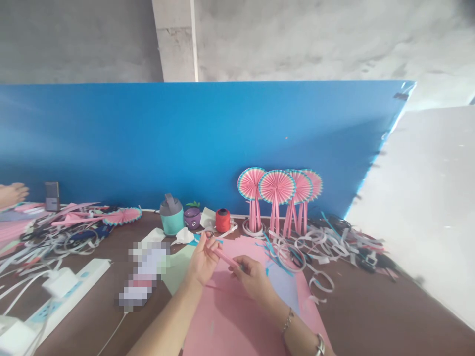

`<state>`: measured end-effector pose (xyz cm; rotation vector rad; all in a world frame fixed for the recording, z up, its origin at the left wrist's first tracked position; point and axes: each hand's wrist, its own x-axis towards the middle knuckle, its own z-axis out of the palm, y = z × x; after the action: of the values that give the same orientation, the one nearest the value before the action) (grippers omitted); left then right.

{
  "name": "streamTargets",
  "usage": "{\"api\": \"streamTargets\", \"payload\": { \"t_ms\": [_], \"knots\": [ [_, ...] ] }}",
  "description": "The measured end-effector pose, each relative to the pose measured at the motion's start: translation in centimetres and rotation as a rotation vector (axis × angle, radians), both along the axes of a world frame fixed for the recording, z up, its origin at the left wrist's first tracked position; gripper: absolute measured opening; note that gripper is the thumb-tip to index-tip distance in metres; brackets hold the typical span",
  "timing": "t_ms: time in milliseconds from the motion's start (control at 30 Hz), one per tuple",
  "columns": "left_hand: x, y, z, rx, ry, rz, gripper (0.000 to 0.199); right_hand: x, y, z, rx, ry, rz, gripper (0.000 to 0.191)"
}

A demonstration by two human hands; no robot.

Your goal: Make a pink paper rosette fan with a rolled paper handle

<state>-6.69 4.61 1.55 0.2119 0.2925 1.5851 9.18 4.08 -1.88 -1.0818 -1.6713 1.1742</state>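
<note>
Between my hands a narrow folded pink paper strip [225, 257] slants over a large pink paper sheet [237, 316]. My left hand [205, 258] pinches its upper left end, palm partly turned up. The lower right end is held by the closed fingers of my right hand [249, 274], which wears bracelets at the wrist. Under the strip, pale blue paper [284, 284] and light green paper [178, 267] show at the sides of the pink sheet. Several round pleated pink fans [277, 187] with strip handles lean upright against the blue partition ahead of my hands.
A teal tumbler [172, 220], a purple pot [192, 217] and a red thread spool [223, 221] stand along the blue partition [148, 138]. Tangled white strips [326, 242] lie right. At left are a power strip [79, 287], a blurred-out phone [144, 277] and another person's hand [13, 194].
</note>
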Motion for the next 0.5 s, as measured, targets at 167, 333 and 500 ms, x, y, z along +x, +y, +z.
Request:
{"api": "streamTargets", "payload": {
  "t_ms": [167, 333, 500],
  "knots": [
    [-0.16, -0.28, 0.39, 0.046, -0.021, -0.049, 0.037, -0.03, 0.04, -0.16, 0.075, -0.052, -0.032, 0.037],
    [-0.07, -0.12, 0.19, 0.010, 0.058, 0.016, 0.039, -0.21, -0.41, 0.32, 0.035, -0.007, 0.004, 0.035],
    [0.15, -0.13, 0.06, 0.015, 0.119, 0.018, 0.035, -0.16, -0.58, 0.65, 0.010, -0.024, -0.007, 0.031]
  ]
}}
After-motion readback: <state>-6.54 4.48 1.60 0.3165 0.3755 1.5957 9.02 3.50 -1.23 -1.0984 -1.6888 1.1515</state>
